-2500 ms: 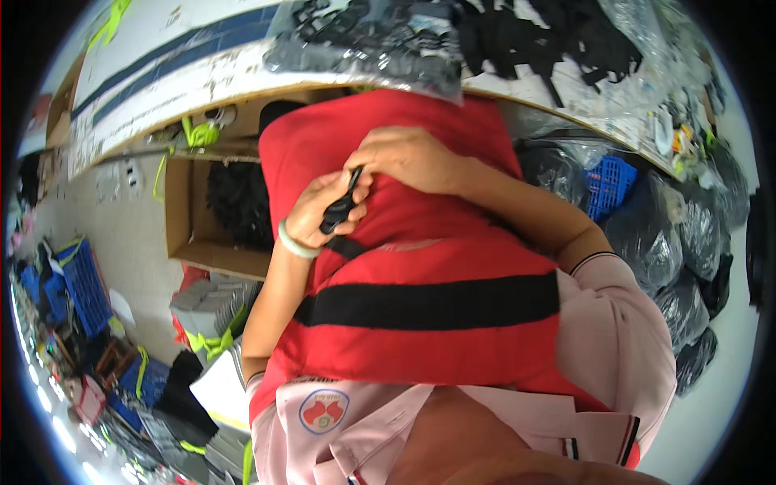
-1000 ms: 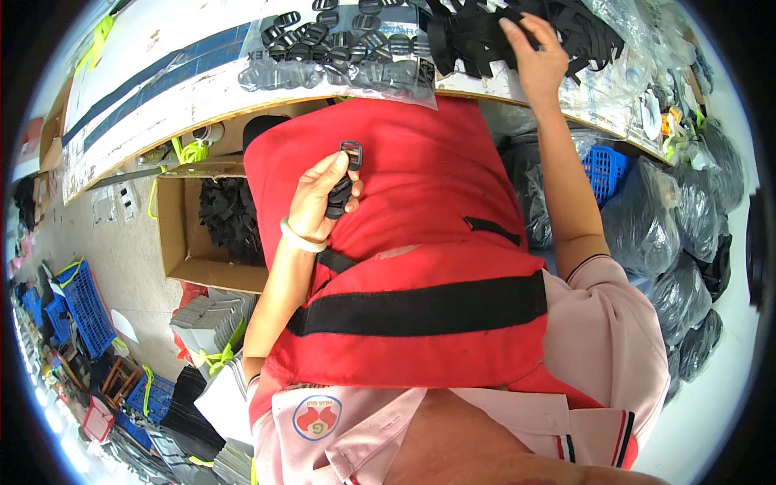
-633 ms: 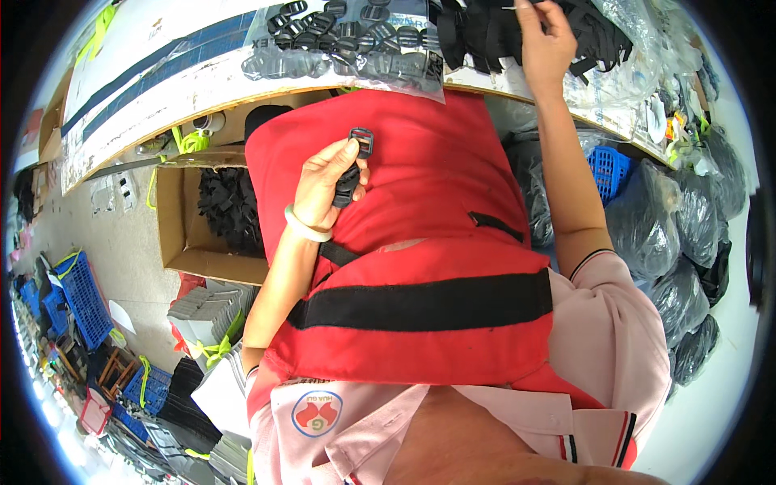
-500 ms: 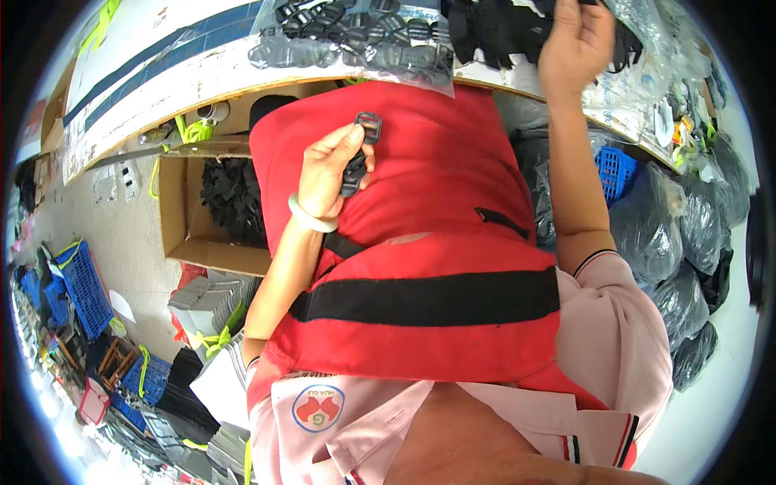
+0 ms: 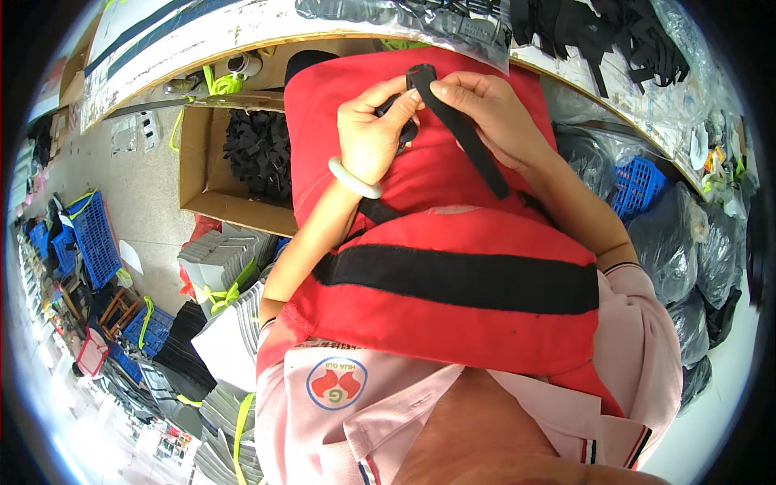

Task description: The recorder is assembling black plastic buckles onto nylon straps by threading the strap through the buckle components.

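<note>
Over the lap of a red apron [image 5: 453,291], my two hands meet at a black plastic buckle [image 5: 417,73]. My left hand [image 5: 370,137] is closed, pinching the buckle between thumb and fingertips. More black buckle pieces [image 5: 406,132] sit tucked within its curled fingers; how many is hidden. A short black webbing strap [image 5: 478,160] has its upper end at the buckle, and its free end hangs down toward the apron. My right hand [image 5: 495,115] pinches this strap close to the buckle. Whether the strap passes through the buckle's slot cannot be made out.
On the workbench [image 5: 182,50] ahead lie a clear bag of black buckles [image 5: 473,31] and a pile of black straps [image 5: 622,36]. A cardboard box [image 5: 238,212] of black pieces stands left. Right are a blue basket [image 5: 637,187] and dark plastic bags [image 5: 667,242].
My right hand has come back from the strap pile on the bench, bringing one strap to the buckle in my left hand. The left hand still grips its buckles.
</note>
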The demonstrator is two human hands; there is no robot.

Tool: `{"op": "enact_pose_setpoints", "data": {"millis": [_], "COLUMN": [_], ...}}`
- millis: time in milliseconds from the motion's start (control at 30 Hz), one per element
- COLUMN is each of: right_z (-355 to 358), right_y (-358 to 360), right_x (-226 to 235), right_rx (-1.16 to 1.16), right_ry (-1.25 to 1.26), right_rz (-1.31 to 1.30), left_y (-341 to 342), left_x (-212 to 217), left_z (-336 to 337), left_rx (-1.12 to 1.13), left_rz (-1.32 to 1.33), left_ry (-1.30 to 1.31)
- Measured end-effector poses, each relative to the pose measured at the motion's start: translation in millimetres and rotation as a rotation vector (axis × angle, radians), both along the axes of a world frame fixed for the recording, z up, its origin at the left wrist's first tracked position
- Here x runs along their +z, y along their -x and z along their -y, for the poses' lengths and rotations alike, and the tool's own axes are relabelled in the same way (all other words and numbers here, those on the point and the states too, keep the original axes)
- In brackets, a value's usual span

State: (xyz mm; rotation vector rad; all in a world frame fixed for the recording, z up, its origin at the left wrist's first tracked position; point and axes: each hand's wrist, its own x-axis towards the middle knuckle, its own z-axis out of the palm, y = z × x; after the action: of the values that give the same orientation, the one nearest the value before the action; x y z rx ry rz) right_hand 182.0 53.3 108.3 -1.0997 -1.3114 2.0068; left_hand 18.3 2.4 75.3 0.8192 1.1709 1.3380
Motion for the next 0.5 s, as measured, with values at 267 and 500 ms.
{"op": "enact_pose_setpoints", "data": {"millis": [267, 500], "right_z": [-3, -12], "right_y": [3, 0], "right_x": [-14, -15], "right_rx": [-0.087, 0.081], "right_ry": [0.080, 0.252], "right_rz": [-0.095, -0.132], "left_y": [10, 27], "left_x": [-13, -10], "left_z": [-2, 8], "left_rx": [0.037, -0.093], "left_rz": [-0.482, 0.231], "left_ry": [-0.308, 0.104]}}
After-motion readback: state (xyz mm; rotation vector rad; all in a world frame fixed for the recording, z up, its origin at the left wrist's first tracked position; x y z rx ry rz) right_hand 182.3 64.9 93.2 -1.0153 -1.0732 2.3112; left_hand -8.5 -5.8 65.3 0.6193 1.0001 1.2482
